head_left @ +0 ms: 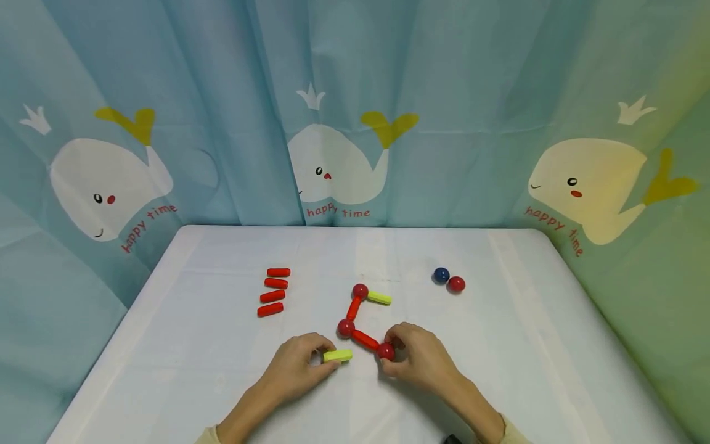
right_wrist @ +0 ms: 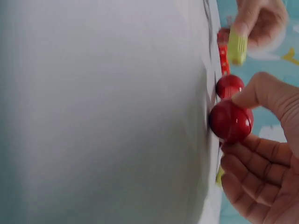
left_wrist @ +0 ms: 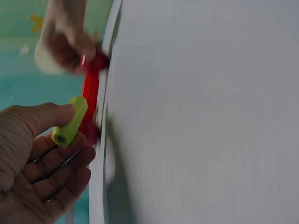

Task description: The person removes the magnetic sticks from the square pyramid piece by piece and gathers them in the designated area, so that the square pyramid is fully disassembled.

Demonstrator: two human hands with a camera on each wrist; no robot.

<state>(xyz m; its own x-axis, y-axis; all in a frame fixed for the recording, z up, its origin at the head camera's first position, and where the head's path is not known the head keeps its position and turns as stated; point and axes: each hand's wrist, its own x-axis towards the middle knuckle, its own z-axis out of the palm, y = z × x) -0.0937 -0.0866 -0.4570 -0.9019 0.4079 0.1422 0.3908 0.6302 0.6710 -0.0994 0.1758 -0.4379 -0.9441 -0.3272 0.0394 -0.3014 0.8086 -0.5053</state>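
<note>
My left hand (head_left: pixel 299 365) pinches a yellow-green rod (head_left: pixel 337 356) between thumb and fingers; in the left wrist view the rod (left_wrist: pixel 70 121) shows a dark round spot on its end. With thumb and fingertips my right hand (head_left: pixel 420 357) holds a red ball (head_left: pixel 386 351), also large in the right wrist view. That ball joins a red rod (head_left: pixel 365 340), which runs to a second red ball (head_left: pixel 346 328). From there another red rod (head_left: pixel 353 309) leads to a third red ball (head_left: pixel 360 291), with a yellow-green rod (head_left: pixel 379 298) attached. The held rod is apart from this chain.
Several loose red rods (head_left: pixel 272 296) lie in a column at the left of the white table (head_left: pixel 183 370). A dark blue ball (head_left: pixel 441 275) and a red ball (head_left: pixel 457 284) sit together at back right. Behind the table hangs a whale-print curtain (head_left: pixel 466 172).
</note>
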